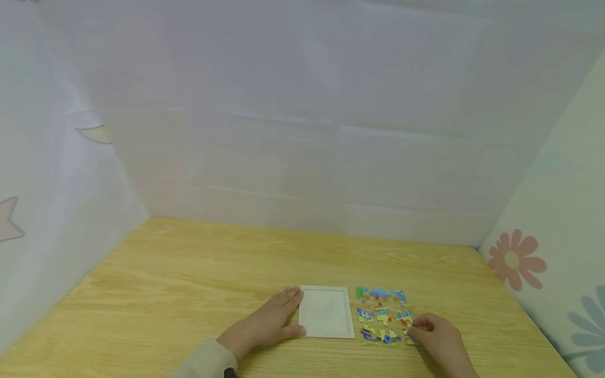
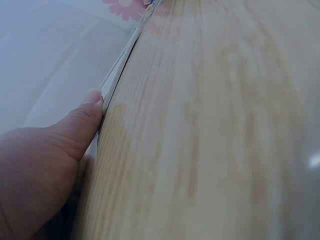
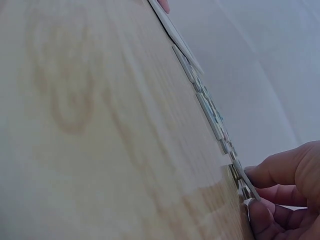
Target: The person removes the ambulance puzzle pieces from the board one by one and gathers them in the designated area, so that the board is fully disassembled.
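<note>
A white square puzzle tray (image 1: 326,312) with a raised rim lies on the table, with nothing set inside it. My left hand (image 1: 274,317) rests at its left edge, fingers straight and thumb at the lower corner; the left wrist view shows the thumb (image 2: 80,122) against the rim. Right of the tray, colourful jigsaw pieces (image 1: 382,317) are laid out in loose rows. My right hand (image 1: 439,337) is at the lower right of these pieces. In the right wrist view, its thumb and fingers pinch a thin puzzle piece (image 3: 246,180), tilted up from the table.
The wooden table (image 1: 212,273) reaches back to a pale fabric wall (image 1: 302,131). Fabric side walls stand left and right, the right one printed with a red flower (image 1: 512,260).
</note>
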Demonstrator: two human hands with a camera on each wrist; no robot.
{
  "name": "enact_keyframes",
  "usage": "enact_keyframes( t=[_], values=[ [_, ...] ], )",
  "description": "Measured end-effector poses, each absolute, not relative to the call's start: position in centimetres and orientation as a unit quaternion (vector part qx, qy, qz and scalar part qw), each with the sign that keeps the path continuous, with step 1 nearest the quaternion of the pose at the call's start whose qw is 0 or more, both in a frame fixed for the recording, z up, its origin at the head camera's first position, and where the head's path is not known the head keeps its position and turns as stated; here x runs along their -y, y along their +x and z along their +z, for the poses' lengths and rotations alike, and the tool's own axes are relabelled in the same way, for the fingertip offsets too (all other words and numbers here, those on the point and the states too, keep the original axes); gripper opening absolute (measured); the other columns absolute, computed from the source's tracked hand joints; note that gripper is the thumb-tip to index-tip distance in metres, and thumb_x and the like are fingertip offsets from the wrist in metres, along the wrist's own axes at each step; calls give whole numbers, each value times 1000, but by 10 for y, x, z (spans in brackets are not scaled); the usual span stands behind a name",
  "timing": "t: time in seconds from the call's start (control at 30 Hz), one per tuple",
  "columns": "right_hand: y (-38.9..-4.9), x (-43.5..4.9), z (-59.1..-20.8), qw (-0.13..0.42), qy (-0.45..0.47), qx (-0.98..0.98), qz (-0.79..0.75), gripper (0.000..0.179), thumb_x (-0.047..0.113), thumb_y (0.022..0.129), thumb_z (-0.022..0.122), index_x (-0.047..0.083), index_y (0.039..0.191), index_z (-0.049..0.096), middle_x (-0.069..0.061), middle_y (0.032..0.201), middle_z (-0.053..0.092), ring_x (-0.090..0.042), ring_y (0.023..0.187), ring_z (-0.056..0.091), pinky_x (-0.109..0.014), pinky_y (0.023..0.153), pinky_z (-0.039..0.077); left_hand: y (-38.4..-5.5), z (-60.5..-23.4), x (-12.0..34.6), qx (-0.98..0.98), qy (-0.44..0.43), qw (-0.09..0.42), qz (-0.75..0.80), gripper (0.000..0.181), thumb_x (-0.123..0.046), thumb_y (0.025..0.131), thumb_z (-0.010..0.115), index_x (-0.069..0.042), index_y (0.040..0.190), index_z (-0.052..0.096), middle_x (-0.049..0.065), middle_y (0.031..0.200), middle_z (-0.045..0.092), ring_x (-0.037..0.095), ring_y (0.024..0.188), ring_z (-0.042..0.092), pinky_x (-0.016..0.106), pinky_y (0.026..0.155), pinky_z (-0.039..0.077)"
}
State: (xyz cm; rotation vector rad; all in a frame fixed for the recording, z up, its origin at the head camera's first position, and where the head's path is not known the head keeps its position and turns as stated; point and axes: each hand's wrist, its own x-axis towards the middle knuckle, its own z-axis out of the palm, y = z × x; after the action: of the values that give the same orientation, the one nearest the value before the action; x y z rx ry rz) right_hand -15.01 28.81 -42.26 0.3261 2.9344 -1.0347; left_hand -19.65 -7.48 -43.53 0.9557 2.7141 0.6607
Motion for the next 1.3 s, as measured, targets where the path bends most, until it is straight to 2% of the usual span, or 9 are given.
enact_keyframes(
  t=[0.2,0.57,0.93,1.3],
  values=[
    [-149,-288,-422,10,102,-936,-336,25,25,79,71,4,92,66,0,84,66,-14,77,57,-34,69,48,-195,-433,75,-913,326,97,225,85,-56,88,48,2,145,23,19,152,19,34,140,15,51,113,17],
    [-147,-289,-421,12,100,-938,-331,27,26,79,72,3,93,65,0,85,65,-14,76,56,-30,67,46,-196,-436,75,-913,331,90,220,84,-56,89,47,2,145,24,18,152,19,35,140,16,51,113,17],
    [-148,-291,-422,19,100,-944,-313,31,29,79,71,3,95,65,0,85,65,-16,79,58,-37,69,49,-196,-435,73,-916,323,90,222,83,-55,88,49,1,145,24,16,152,20,33,140,18,49,113,18],
    [-147,-291,-421,26,116,-939,-324,28,33,85,63,6,94,65,1,86,65,-17,82,58,-41,74,49,-195,-433,73,-915,324,89,224,83,-54,89,49,2,145,24,17,152,20,33,140,17,50,113,18]
  ],
)
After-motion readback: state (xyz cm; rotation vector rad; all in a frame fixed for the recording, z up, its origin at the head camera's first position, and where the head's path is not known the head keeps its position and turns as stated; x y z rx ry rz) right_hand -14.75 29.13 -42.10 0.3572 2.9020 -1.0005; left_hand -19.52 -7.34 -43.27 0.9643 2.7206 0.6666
